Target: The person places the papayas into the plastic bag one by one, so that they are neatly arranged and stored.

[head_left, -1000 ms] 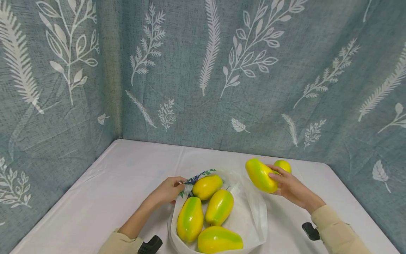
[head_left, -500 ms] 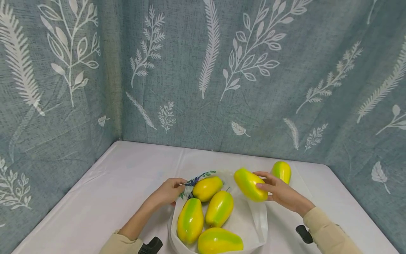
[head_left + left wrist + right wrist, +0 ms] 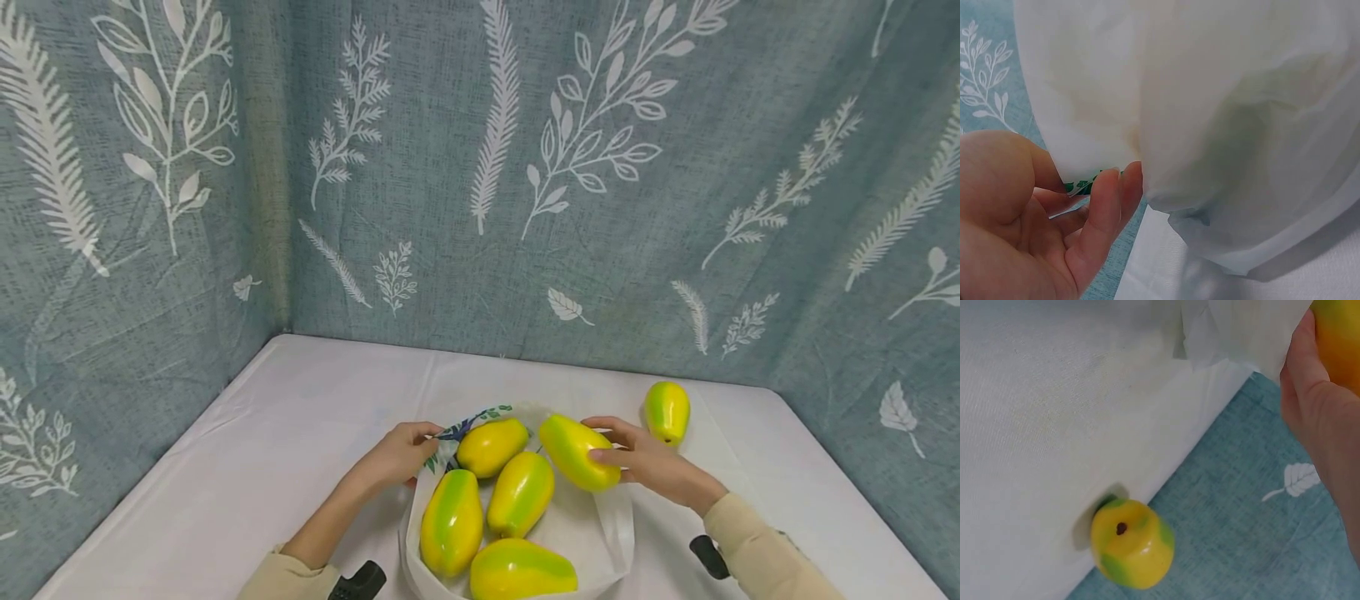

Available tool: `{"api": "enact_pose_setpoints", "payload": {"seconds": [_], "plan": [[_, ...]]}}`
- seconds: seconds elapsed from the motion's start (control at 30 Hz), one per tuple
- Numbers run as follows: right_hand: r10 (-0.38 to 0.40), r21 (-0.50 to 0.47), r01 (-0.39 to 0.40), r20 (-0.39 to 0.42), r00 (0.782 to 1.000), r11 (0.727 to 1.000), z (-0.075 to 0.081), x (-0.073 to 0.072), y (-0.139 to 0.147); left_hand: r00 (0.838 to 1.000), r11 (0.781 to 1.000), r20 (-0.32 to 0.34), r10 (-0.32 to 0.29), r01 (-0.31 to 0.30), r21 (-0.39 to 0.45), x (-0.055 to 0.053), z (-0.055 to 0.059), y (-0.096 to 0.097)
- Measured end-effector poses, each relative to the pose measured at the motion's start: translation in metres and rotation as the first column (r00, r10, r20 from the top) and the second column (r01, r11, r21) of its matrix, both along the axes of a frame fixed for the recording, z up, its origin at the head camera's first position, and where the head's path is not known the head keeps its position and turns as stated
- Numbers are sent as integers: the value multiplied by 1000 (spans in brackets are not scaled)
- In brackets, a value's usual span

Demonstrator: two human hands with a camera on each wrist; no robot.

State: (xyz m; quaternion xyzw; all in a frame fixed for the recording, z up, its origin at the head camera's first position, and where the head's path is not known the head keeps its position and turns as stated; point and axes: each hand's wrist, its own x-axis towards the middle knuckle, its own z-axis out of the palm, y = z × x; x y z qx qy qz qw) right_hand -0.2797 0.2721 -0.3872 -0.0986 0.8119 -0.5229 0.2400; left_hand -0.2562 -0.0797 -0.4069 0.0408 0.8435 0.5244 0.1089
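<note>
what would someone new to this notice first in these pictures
The bright yellow-green fruits grab the eye: four lie inside the white bag, whose left rim the left hand pinches. A fifth fruit, in the right hand, appears at the bag's far right side in the head view. A lone sixth fruit sits farther right on the white table.

Fruits (image 3: 521, 493) glossy, smooth; bag (image 3: 617, 533) crinkled plastic; curtain (image 3: 420, 167) matt cloth.
</note>
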Motion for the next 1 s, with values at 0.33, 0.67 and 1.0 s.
{"api": "enact_pose_setpoints", "payload": {"seconds": [0.33,0.67,1.0], "plan": [[-23,36,24,-21,1000,999,-4,4,-11,1000,1000,-9,-18,17,-16,1,0,-5],[-81,95,88,-81,993,992,-11,9,-22,999,999,-11,-36,36,4,5,-1,-10],[-103,139,126,-162,981,982,-21,9,-28,998,998,-23,-52,52,18,6,0,-12]]}}
